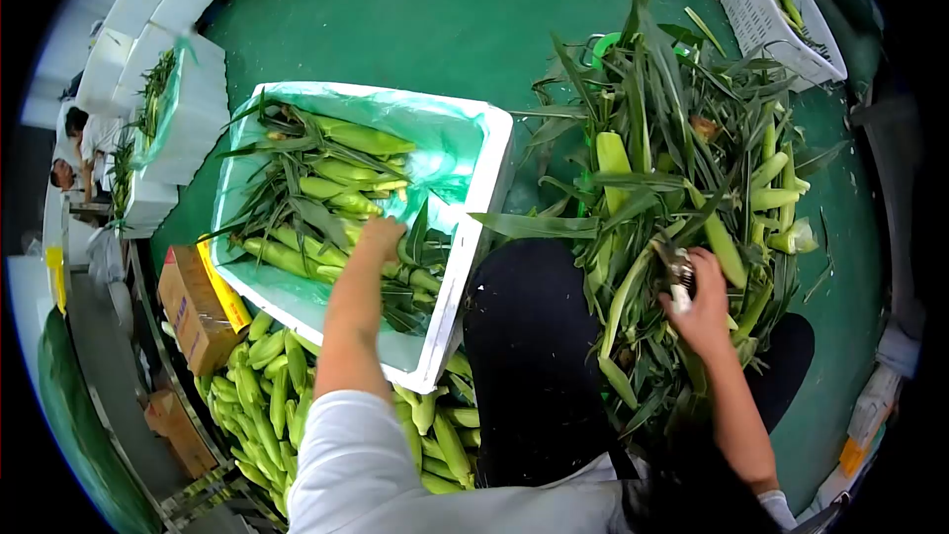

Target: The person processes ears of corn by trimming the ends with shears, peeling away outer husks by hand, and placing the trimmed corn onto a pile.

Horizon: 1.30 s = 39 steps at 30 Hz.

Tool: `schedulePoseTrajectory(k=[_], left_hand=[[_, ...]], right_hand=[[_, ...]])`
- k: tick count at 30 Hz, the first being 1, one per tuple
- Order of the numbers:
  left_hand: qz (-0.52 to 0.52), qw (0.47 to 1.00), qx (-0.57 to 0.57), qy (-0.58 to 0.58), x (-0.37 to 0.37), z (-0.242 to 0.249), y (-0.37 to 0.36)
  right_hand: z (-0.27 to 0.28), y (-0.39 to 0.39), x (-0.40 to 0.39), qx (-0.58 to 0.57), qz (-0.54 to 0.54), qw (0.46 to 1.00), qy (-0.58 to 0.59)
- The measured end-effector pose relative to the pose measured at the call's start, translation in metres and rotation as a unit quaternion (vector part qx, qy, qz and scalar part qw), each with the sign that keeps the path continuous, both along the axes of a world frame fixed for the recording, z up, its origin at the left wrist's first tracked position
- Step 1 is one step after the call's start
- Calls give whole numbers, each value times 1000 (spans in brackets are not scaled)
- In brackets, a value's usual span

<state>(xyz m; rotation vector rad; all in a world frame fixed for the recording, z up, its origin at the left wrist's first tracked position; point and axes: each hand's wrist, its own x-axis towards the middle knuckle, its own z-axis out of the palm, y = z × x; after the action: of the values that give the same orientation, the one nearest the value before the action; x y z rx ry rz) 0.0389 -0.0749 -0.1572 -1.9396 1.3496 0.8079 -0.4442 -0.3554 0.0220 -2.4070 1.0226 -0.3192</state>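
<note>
My left hand (384, 235) reaches into a white foam box (499, 153) lined with green plastic film. Its fingers are closed at the end of an ear of corn (354, 204), partly out of sight. More husked-green ears (366, 138) lie in the box, their long leaves toward the left side. My right hand (700, 302) is wrapped round a pair of pruning shears (680, 272), above a big heap of corn leaves and husks (657, 138). A green ear (722, 242) lies in the heap right beside the shears.
Loose corn ears (267, 386) are piled below the box. A cardboard carton (198, 311) stands at its left. Foam boxes (193, 119) holding corn are stacked at the upper left, near another person (94, 148). A white plastic crate (746, 15) sits at the upper right on the green floor (435, 20).
</note>
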Motion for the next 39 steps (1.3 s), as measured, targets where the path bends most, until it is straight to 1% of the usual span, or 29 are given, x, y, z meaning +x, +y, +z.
schedulePoseTrajectory(k=[1, 3, 4, 5, 6, 7, 8, 9, 10, 11, 12, 13, 14, 15, 17, 19, 21, 23, 24, 25, 27, 28, 30, 31, 32, 35, 36, 37, 39], left_hand=[[67, 997, -8, 33, -2, 22, 5], [205, 975, -20, 86, -1, 66, 25], [324, 933, -116, 104, 2, 74, 45], [431, 870, -209, 118, 1, 80, 71], [525, 787, -298, 127, -1, 93, 94], [609, 705, -296, 209, -24, 146, 89], [679, 608, -296, 286, -54, 199, 78], [696, 533, -322, 357, -65, 205, 94], [704, 462, -325, 430, -97, 231, 89], [679, 427, -347, 487, -133, 254, 74], [646, 378, -344, 568, -167, 268, 59], [602, 391, -354, 600, -198, 278, 42], [590, 369, -356, 623, -232, 291, 25], [575, 366, -361, 636, -261, 295, 12], [554, 373, -345, 659, -312, 301, -10], [547, 452, -332, 622, -349, 308, -26], [505, 543, -354, 570, -376, 313, -40], [398, 646, -360, 543, -383, 306, -46], [330, 697, -368, 520, -379, 298, -48], [315, 706, -349, 530, -379, 301, -55], [298, 720, -310, 545, -381, 311, -62], [318, 697, -259, 588, -384, 319, -69], [325, 663, -124, 663, -373, 318, -79], [328, 638, -59, 694, -369, 314, -83], [366, 581, -8, 727, -368, 311, -84], [442, 496, 22, 747, -373, 311, -93], [455, 496, 22, 739, -371, 312, -96], [430, 531, -10, 730, -370, 311, -97], [378, 596, -74, 704, -368, 311, -99]], right_hand=[[30, 0, -5, 18, 10, 1000, 0], [60, 6, -48, 3, -101, 992, 72], [73, 5, -65, 43, -116, 992, -11], [84, 8, -80, 86, -133, 983, -93], [87, 14, -91, 116, -172, 964, -168], [91, 18, -98, 144, -209, 936, -243], [104, 26, -94, 230, -213, 903, -293], [111, 31, -89, 327, -149, 864, -353], [115, 42, -84, 389, -110, 845, -351], [121, 53, -79, 444, -70, 824, -345], [122, 65, -74, 425, -12, 860, -283], [121, 79, -70, 398, 37, 891, -215], [121, 85, -65, 403, 95, 891, -189], [123, 84, -60, 404, 148, 889, -159], [139, 78, -57, 325, 188, 920, -116], [141, 69, -72, 305, 165, 930, -119], [136, 57, -90, 263, 158, 945, -113], [130, 49, -112, 231, 139, 958, -101], [121, 46, -123, 214, 141, 959, -121], [124, 41, -134, 240, 148, 954, -101], [118, 31, -153, 236, 173, 952, -94], [117, 27, -162, 228, 180, 952, -92], [125, 18, -172, 247, 216, 941, -84], [127, 16, -175, 255, 237, 934, -80], [115, 20, -179, 185, 231, 947, -123], [120, 20, -180, 280, 198, 929, -142], [123, 25, -179, 339, 147, 915, -164], [115, 34, -176, 501, 95, 835, -207], [129, 43, -185, 551, 51, 813, -180]])
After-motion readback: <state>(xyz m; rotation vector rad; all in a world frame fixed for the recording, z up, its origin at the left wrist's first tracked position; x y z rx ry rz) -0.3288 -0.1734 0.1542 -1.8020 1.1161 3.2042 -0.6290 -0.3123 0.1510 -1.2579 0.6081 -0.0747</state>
